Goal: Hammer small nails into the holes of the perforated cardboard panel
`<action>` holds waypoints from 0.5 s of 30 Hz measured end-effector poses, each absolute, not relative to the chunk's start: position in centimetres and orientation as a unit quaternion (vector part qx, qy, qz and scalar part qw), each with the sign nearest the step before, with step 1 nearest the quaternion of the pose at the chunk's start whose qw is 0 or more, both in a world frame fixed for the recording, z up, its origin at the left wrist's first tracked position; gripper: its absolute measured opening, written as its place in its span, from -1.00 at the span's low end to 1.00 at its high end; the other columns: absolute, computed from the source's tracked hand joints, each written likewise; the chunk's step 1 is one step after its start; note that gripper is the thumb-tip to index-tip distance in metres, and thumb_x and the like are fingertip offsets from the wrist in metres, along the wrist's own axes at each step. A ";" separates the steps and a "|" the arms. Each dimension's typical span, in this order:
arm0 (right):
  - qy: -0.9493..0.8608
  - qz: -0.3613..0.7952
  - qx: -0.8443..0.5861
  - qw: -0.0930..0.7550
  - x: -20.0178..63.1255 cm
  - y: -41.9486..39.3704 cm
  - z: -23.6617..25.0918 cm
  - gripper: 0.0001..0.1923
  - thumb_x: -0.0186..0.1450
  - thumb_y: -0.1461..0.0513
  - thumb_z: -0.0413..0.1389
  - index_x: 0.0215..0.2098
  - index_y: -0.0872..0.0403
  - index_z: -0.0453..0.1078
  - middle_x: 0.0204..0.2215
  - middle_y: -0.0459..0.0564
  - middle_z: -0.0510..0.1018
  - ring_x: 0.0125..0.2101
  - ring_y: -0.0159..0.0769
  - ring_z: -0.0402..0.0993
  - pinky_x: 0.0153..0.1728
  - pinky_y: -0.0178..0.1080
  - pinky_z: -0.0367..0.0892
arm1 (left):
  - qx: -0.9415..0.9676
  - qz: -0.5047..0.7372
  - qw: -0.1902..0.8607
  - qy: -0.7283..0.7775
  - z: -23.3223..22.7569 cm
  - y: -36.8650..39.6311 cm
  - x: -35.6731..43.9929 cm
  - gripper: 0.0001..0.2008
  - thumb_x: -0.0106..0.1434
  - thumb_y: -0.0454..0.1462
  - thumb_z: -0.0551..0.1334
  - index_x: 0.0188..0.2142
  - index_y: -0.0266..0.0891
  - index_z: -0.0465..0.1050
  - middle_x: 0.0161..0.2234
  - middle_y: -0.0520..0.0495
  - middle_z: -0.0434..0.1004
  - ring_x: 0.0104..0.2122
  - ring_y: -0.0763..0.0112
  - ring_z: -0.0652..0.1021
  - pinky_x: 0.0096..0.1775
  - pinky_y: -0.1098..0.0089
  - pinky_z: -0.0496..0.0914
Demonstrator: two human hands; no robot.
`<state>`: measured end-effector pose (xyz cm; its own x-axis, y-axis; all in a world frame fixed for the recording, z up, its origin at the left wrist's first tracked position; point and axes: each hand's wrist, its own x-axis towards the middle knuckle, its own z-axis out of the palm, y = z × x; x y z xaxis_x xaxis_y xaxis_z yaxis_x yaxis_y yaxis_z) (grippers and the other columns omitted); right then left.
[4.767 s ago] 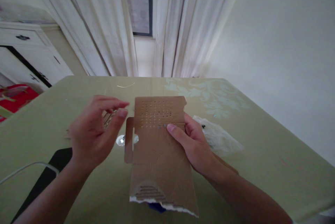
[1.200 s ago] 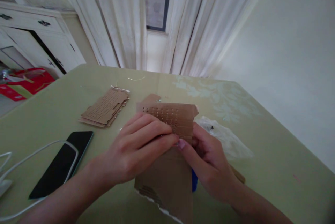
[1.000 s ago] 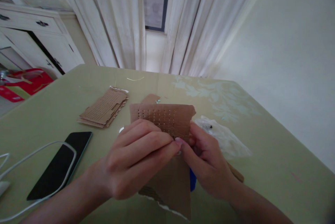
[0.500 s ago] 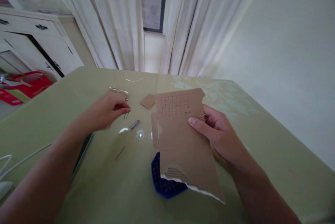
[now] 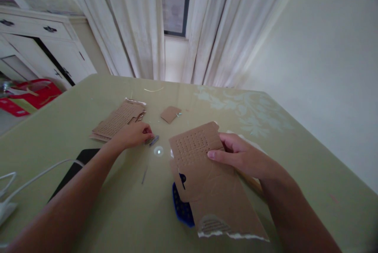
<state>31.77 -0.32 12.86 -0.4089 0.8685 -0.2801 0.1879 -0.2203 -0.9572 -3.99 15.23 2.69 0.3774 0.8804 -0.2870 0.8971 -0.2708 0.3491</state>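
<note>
My right hand (image 5: pixel 245 154) grips a torn piece of brown cardboard (image 5: pixel 212 182), thumb on top. Rows of small punched holes cover its upper part; its lower edge is ragged and white. My left hand (image 5: pixel 136 134) is low over the table, fingertips pinched together beside a small bundle of thin metal pins (image 5: pixel 154 140). Thin grey pins appear to be under those fingertips, partly hidden. A single pin (image 5: pixel 144 175) lies nearer to me. Partly beneath the held cardboard is a blue dish with a dotted pattern (image 5: pixel 182 207).
Stacked perforated cardboard pieces (image 5: pixel 119 119) lie left of centre, and a small cardboard scrap (image 5: pixel 170 114) farther back. A black flat object (image 5: pixel 73 170) and white cable (image 5: pixel 38 178) are under and beside my left forearm. The glossy table (image 5: pixel 295 190) ends before white curtains (image 5: pixel 132 24).
My left hand has moved right and nearer to me, to the pin bundle, uncovering the cardboard stack. My right hand has lowered and tilted the cardboard, covering more of the blue dish.
</note>
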 end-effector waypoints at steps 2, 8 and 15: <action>-0.568 0.615 -0.478 0.266 31.9 -0.3 12.9 -0.58 0.42 -0.02 0.39 0.03 0.11 0.56 -0.08 0.10 0.76 -0.11 -0.05 0.73 -0.14 -0.10 0.62 | 0.797 -0.018 0.228 0.559 2.9 15.2 -4.0 -0.67 0.39 -0.03 0.24 -0.19 -0.20 0.67 -0.21 -0.19 0.78 -0.19 0.12 0.71 -0.20 0.28 0.45; -0.631 0.528 -0.516 0.236 32.2 -0.1 12.9 -0.57 0.43 -0.11 0.35 -0.15 0.10 0.57 -0.26 0.01 0.69 -0.29 -0.18 0.62 -0.33 -0.22 0.46 | 0.808 -0.044 0.221 0.545 5.8 13.9 -4.2 -0.70 0.41 -0.09 0.22 -0.21 -0.24 0.64 -0.19 -0.27 0.76 -0.16 0.00 0.70 -0.16 0.20 0.44; -0.638 0.525 -0.523 0.211 32.6 0.2 13.1 -0.53 0.44 -0.15 0.31 -0.20 0.10 0.62 -0.32 -0.01 0.66 -0.34 -0.22 0.54 -0.36 -0.24 0.40 | 0.836 -0.141 0.327 0.417 7.6 9.7 -1.5 -0.73 0.00 -0.36 0.55 -0.27 -0.09 0.70 -0.34 0.07 0.73 -0.29 0.25 0.68 -0.32 0.38 0.37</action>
<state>32.57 0.16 13.05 -0.3634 0.8888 -0.2793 0.4451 -0.0977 -0.8901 -1.53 9.66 7.61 0.6119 0.6054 -0.5089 0.7900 -0.4377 0.4292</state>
